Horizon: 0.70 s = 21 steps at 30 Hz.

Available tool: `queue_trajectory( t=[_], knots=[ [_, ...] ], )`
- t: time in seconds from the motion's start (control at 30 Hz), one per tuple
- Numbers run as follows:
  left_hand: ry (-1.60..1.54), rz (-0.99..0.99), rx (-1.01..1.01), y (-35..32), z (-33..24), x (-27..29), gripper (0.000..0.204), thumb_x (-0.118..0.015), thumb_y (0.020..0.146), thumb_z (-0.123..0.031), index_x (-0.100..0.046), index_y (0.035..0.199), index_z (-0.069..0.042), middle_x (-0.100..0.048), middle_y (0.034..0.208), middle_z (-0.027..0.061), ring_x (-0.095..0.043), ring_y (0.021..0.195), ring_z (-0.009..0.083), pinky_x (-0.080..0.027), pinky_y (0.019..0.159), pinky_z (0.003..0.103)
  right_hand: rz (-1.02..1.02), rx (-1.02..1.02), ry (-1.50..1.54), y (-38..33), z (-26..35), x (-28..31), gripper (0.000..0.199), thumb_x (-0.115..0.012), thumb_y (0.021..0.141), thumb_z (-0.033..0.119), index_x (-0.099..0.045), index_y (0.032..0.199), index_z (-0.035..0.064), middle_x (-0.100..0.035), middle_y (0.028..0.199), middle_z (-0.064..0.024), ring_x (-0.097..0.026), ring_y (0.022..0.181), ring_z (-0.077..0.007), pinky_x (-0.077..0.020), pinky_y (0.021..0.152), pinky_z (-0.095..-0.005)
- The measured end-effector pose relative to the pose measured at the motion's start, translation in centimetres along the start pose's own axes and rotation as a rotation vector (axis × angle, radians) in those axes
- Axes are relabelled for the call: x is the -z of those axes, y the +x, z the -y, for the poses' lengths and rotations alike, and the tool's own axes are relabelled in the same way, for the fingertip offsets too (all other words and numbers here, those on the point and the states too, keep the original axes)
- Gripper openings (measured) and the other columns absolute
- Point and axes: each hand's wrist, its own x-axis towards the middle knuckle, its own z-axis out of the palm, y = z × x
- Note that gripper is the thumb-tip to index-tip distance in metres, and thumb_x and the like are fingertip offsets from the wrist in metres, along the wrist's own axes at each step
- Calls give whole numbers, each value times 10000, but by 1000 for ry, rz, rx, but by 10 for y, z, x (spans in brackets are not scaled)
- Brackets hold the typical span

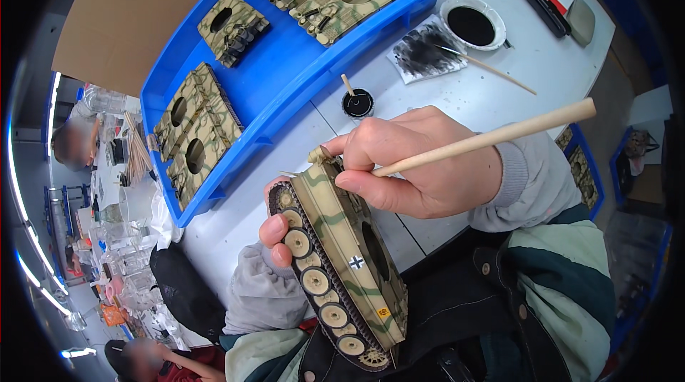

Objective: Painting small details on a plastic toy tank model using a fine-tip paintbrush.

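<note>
At frame centre, the left hand (275,232) grips the camouflaged tank hull (341,260) tilted up, seemingly so the right hand (421,164), pinching a wooden brush (492,138), reaches its front.

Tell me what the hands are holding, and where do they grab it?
The left hand grips the camouflaged toy tank hull by its wheeled side. The right hand pinches a wooden paintbrush low on its handle.

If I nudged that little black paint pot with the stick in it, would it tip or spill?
The paint pot looks low and wide, so it would probably slide on the smooth white table rather than tip. It looks small and open-topped, so likely light, and a hard knock might slosh paint. The stick leans on its rim and would probably shift or fall out.
</note>
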Motion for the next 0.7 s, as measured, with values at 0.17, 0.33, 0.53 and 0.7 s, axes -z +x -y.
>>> queue_trajectory(
  t=[0.17, 0.33, 0.53, 0.7],
  knots=[
    [-132, 22, 379, 2, -24, 10, 352, -464, 812, -362, -520, 879, -21, -518, 1002, 212, -479, 931, 349, -385, 812, 447, 4, -14, 8, -1, 1, 3, 139, -560, 852, 104, -447, 804, 38, -457, 590, -89, -512, 493, -299, -409, 445, -362],
    [-154, 5, 469, 1, -30, 13, 357, -511, 807, -349, -495, 993, -45, -487, 1061, 204, -494, 972, 343, -425, 820, 441, 26, 2, 13, -1, 1, 3, 137, -560, 852, 104, -449, 804, 39, -455, 588, -86, -512, 489, -294, -408, 444, -358],
    [-155, -6, 518, -3, -35, 19, 431, -568, 800, -334, -466, 1129, -75, -451, 1132, 194, -511, 1021, 335, -473, 829, 434, 35, -20, 13, -1, 2, 3, 138, -564, 849, 107, -452, 805, 39, -463, 592, -89, -516, 501, -294, -408, 449, -356],
    [-342, -44, 818, 17, -44, 5, 561, -643, 752, -339, -425, 1147, -5, -515, 1080, 213, -567, 948, 320, -502, 791, 411, 45, -54, 49, -1, 2, 6, 135, -562, 854, 114, -461, 813, 34, -471, 590, -99, -529, 532, -303, -411, 474, -365]
  ],
)
